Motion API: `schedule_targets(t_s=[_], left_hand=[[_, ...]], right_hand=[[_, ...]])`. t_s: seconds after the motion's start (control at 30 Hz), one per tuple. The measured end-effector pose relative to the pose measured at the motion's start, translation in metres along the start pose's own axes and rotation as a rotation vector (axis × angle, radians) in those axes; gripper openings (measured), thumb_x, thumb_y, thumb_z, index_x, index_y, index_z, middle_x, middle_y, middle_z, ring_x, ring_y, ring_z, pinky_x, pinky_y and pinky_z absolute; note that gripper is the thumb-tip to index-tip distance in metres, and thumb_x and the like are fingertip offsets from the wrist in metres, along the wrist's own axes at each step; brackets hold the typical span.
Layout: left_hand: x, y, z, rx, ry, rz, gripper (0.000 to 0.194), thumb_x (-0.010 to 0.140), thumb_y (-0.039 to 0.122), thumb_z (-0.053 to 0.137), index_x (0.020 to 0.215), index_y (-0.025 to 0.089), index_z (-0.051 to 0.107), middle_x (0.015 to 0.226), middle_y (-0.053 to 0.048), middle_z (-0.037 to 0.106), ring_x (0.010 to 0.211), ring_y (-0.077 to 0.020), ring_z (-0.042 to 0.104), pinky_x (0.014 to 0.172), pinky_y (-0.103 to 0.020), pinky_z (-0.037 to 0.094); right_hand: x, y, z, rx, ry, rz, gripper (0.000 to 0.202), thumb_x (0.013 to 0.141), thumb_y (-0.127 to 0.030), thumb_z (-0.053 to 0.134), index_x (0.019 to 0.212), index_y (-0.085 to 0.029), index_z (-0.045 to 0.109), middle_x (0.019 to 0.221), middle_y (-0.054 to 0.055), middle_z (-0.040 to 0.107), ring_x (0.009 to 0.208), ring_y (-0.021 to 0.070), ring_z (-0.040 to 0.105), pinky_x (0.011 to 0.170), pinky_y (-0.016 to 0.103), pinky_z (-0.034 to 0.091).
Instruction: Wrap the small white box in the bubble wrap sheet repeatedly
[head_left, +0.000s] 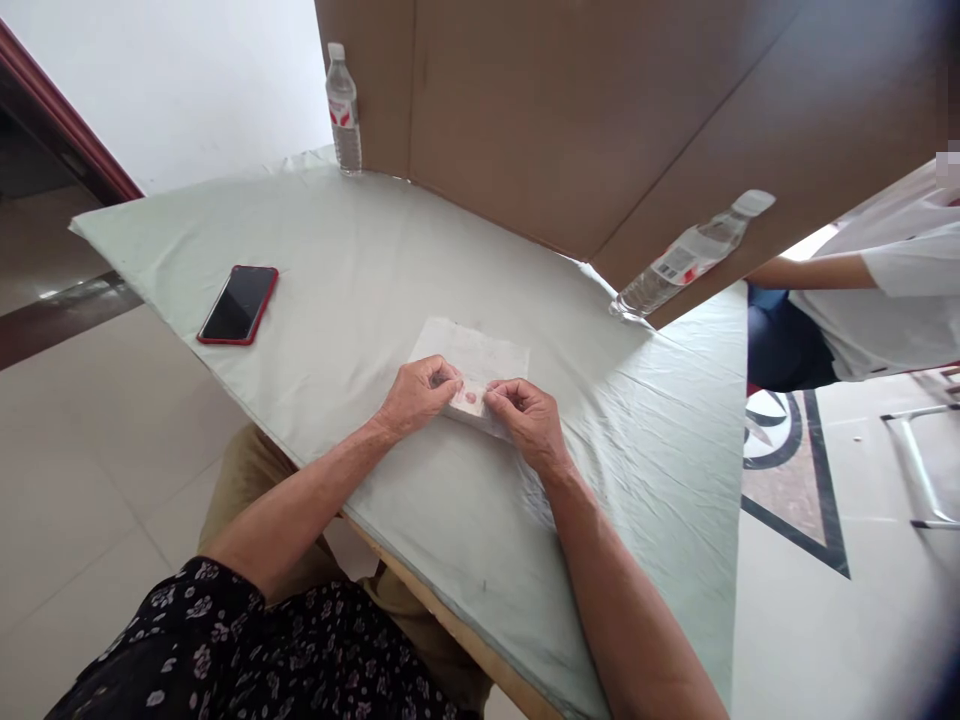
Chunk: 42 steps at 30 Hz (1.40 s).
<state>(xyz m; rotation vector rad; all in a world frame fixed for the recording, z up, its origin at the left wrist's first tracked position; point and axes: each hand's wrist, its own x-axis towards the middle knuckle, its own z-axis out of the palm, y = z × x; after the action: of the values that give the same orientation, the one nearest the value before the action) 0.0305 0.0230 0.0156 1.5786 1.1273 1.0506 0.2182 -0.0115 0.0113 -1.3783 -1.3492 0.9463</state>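
Note:
A white, flat, squarish pack (480, 350), which looks like paper napkins, lies on the cloth in front of me. Over its near edge is a small pale slip (471, 398) with reddish marks. My left hand (421, 392) pinches the slip's left end between thumb and fingers. At the other end, my right hand (529, 415) is closed in a similar pinch. Whether the slip is loose or part of the pack's wrapping, I cannot tell. Crinkled see-through plastic (534, 490) lies under my right wrist, partly hidden by the forearm.
A red-cased phone (238, 304) lies left on the pale green tablecloth (337, 260). Brown cardboard panels (510, 110) stand at the back, with one water bottle (344, 115) upright and another bottle (686, 262) at the right. A person in a white shirt (892, 300) is beyond.

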Motion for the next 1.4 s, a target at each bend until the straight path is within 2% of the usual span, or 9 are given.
schedule_targets(t_s=[0.2, 0.37, 0.53, 0.73, 0.8, 0.93, 1.07, 1.23, 1.4], left_hand=[[0.002, -0.002, 0.0, 0.016, -0.013, -0.017, 0.013, 0.077, 0.028, 0.06, 0.07, 0.018, 0.058, 0.082, -0.002, 0.072, 0.073, -0.0124, 0.061, 0.071, -0.025, 0.046], [0.002, -0.001, 0.0, 0.026, -0.018, -0.042, 0.011, 0.077, 0.025, 0.06, 0.07, 0.017, 0.06, 0.078, -0.001, 0.07, 0.07, -0.0113, 0.059, 0.068, -0.023, 0.046], [0.003, 0.002, -0.001, 0.062, -0.023, -0.054, 0.011, 0.078, 0.025, 0.058, 0.072, 0.016, 0.061, 0.071, 0.001, 0.065, 0.068, -0.0114, 0.057, 0.067, -0.023, 0.046], [0.003, 0.004, -0.028, 0.181, -0.069, -0.001, 0.03, 0.074, 0.031, 0.062, 0.1, 0.017, 0.066, 0.098, -0.004, 0.069, 0.093, -0.0175, 0.063, 0.083, -0.028, 0.049], [0.001, 0.003, -0.04, 0.267, -0.099, -0.01, 0.039, 0.072, 0.027, 0.061, 0.11, 0.017, 0.064, 0.092, -0.002, 0.068, 0.084, -0.0164, 0.062, 0.076, -0.027, 0.048], [-0.003, 0.0, -0.056, 0.361, -0.098, -0.092, 0.035, 0.074, 0.022, 0.053, 0.106, 0.016, 0.065, 0.063, 0.005, 0.055, 0.06, -0.0128, 0.052, 0.06, -0.025, 0.04], [-0.002, 0.007, -0.066, 0.476, -0.045, -0.165, 0.031, 0.073, 0.025, 0.059, 0.102, 0.015, 0.065, 0.071, 0.0, 0.065, 0.067, -0.0159, 0.059, 0.065, -0.027, 0.043], [-0.002, 0.025, -0.074, 0.277, -0.084, -0.473, 0.039, 0.069, 0.033, 0.072, 0.103, 0.016, 0.062, 0.076, -0.005, 0.07, 0.067, -0.0206, 0.068, 0.059, -0.028, 0.048], [0.003, 0.035, -0.064, 0.202, -0.13, -0.691, 0.032, 0.067, 0.039, 0.081, 0.076, 0.016, 0.062, 0.058, -0.004, 0.064, 0.058, -0.0218, 0.067, 0.05, -0.027, 0.047]], right_hand=[[0.001, 0.001, -0.007, -0.173, -0.008, -0.033, 0.019, 0.078, -0.04, 0.066, 0.074, -0.022, 0.063, 0.09, 0.006, 0.074, 0.077, 0.0193, 0.064, 0.074, 0.035, 0.049], [-0.012, -0.025, -0.007, -0.668, 0.223, -0.407, 0.013, 0.091, -0.031, 0.057, 0.095, -0.023, 0.068, 0.107, 0.01, 0.074, 0.104, 0.0277, 0.064, 0.093, 0.044, 0.041], [-0.023, -0.038, 0.014, -0.895, -0.103, -0.608, 0.019, 0.094, -0.019, 0.053, 0.103, -0.022, 0.069, 0.109, 0.008, 0.074, 0.102, 0.024, 0.064, 0.091, 0.038, 0.038], [-0.019, -0.028, 0.019, -0.964, -0.134, -0.63, 0.018, 0.092, -0.016, 0.055, 0.104, -0.022, 0.067, 0.112, 0.005, 0.073, 0.102, 0.0229, 0.061, 0.09, 0.036, 0.035], [-0.019, -0.028, 0.019, -0.985, -0.138, -0.63, 0.021, 0.093, -0.017, 0.055, 0.109, -0.023, 0.066, 0.112, 0.005, 0.072, 0.102, 0.0231, 0.059, 0.088, 0.036, 0.035], [-0.021, -0.028, 0.022, -1.062, -0.132, -0.643, 0.024, 0.095, -0.02, 0.054, 0.115, -0.026, 0.064, 0.109, 0.006, 0.07, 0.1, 0.024, 0.056, 0.086, 0.038, 0.033], [-0.021, -0.026, 0.026, -1.129, -0.115, -0.673, 0.023, 0.094, -0.02, 0.055, 0.115, -0.026, 0.064, 0.109, 0.007, 0.068, 0.098, 0.0244, 0.053, 0.084, 0.038, 0.031], [-0.019, -0.025, 0.028, -1.145, -0.099, -0.682, 0.019, 0.093, -0.02, 0.055, 0.109, -0.026, 0.065, 0.107, 0.007, 0.068, 0.097, 0.0247, 0.052, 0.085, 0.039, 0.03], [-0.018, -0.026, 0.028, -1.126, -0.11, -0.666, 0.017, 0.092, -0.02, 0.056, 0.106, -0.024, 0.066, 0.106, 0.007, 0.068, 0.096, 0.0245, 0.052, 0.085, 0.039, 0.03]])
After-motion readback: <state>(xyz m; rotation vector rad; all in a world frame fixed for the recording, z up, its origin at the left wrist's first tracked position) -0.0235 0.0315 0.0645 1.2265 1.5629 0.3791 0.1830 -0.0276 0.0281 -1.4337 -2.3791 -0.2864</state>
